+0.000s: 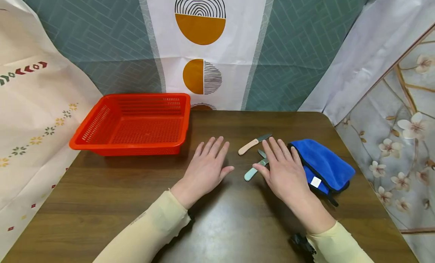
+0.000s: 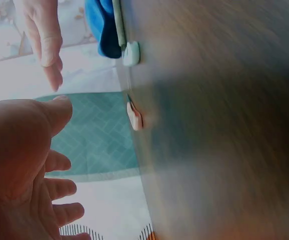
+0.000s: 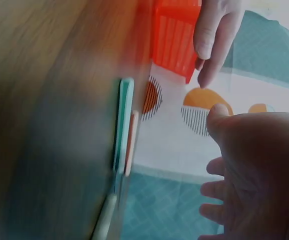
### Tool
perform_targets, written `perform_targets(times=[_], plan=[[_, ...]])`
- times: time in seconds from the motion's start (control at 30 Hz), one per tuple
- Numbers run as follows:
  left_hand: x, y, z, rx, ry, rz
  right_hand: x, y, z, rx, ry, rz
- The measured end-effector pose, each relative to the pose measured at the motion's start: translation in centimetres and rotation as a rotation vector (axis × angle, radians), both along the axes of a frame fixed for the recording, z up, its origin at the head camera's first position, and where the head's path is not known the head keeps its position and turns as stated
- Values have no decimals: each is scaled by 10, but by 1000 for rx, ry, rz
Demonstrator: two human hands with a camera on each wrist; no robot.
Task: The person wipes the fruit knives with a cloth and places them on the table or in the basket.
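My left hand point(image 1: 206, 168) hovers palm down over the table, fingers straight, right of the red basket. The right hand point(image 1: 285, 172), also flat with fingers spread, is held above the table and overlaps the small knives in the head view. One knife with a peach handle point(image 1: 249, 146) lies farthest back, its blade pointing right. A knife with a mint-green handle point(image 1: 251, 174) lies nearer, its blade running under the right hand's outline. Part of another blade point(image 1: 261, 153) shows between them; its pale handle point(image 3: 104, 217) appears in the right wrist view. Both hands hold nothing.
A red plastic basket point(image 1: 129, 146) with slotted walls stands at the back left of the brown wooden table point(image 1: 217, 232). On the right lies a folded blue cloth point(image 1: 323, 161) with black edging and a white tag. Patterned curtains point(image 1: 285, 66) hang behind and at both sides.
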State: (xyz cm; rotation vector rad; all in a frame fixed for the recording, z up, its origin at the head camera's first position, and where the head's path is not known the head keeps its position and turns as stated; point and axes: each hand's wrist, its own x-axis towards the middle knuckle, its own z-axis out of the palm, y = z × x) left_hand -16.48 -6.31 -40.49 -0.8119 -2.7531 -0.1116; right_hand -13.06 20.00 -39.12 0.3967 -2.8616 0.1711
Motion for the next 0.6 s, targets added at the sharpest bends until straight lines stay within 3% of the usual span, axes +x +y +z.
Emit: perform_targets(times=[0.23,0.6], plan=[[-3,17,0,-8,-10,-30,2,21,0,-33,-26,-34],[-4,42,-8,-44,32,-75,4,48,-10,-30,11,-66]])
